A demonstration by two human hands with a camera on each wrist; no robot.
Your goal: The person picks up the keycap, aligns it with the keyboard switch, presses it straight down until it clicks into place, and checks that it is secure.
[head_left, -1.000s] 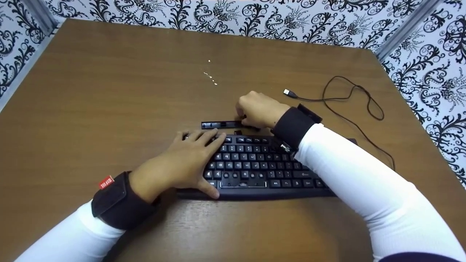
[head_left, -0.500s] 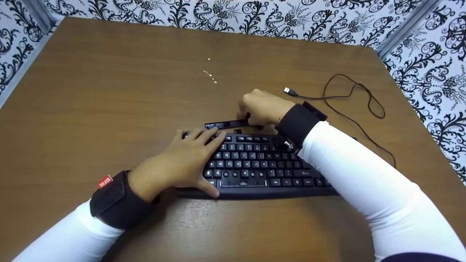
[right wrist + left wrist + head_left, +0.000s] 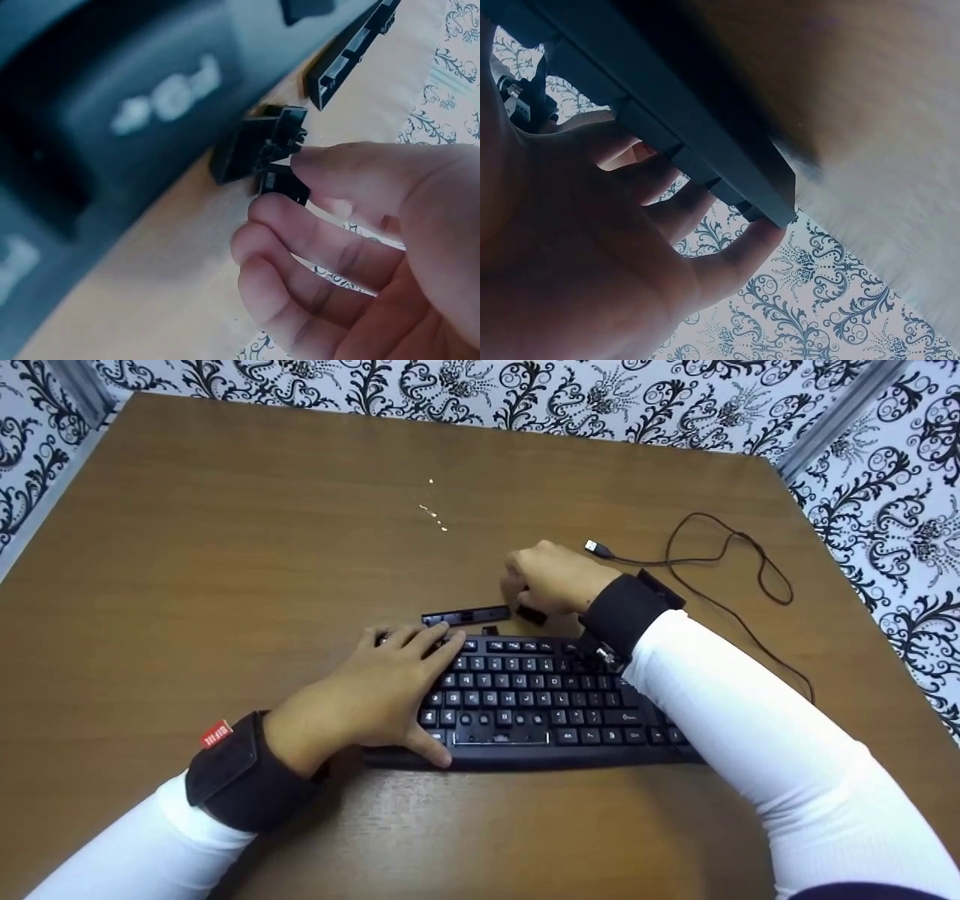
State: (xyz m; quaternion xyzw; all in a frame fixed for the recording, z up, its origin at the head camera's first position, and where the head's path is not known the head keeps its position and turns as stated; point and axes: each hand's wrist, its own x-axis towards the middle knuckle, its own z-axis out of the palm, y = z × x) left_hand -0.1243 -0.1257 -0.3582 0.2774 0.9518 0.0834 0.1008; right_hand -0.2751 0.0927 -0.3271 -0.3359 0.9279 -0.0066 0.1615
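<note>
A black keyboard [image 3: 540, 712] lies on the wooden table, and several of its keys are off, leaving bare sockets. Spread over its left end, my left hand [image 3: 375, 694] presses on it with the thumb near the front edge. In the left wrist view, those fingers [image 3: 739, 255] reach across to the far edge. My right hand [image 3: 559, 577] is just beyond the keyboard. Between thumb and forefinger it pinches a small black keycap [image 3: 283, 182]; other black keycaps [image 3: 244, 146] lie right beside it. A long black spacebar [image 3: 466, 616] rests behind the keyboard, left of this hand.
A black USB cable [image 3: 724, 561] loops over the table's right side, its plug [image 3: 596, 548] behind the right hand. Small pale flecks [image 3: 433, 515] mark the tabletop farther back. Patterned wall panels [image 3: 457, 390] border the table.
My right hand has moved right, off the spacebar, which now lies slightly tilted and in full view. A small black keycap shows under the right hand. The left hand stays in place.
</note>
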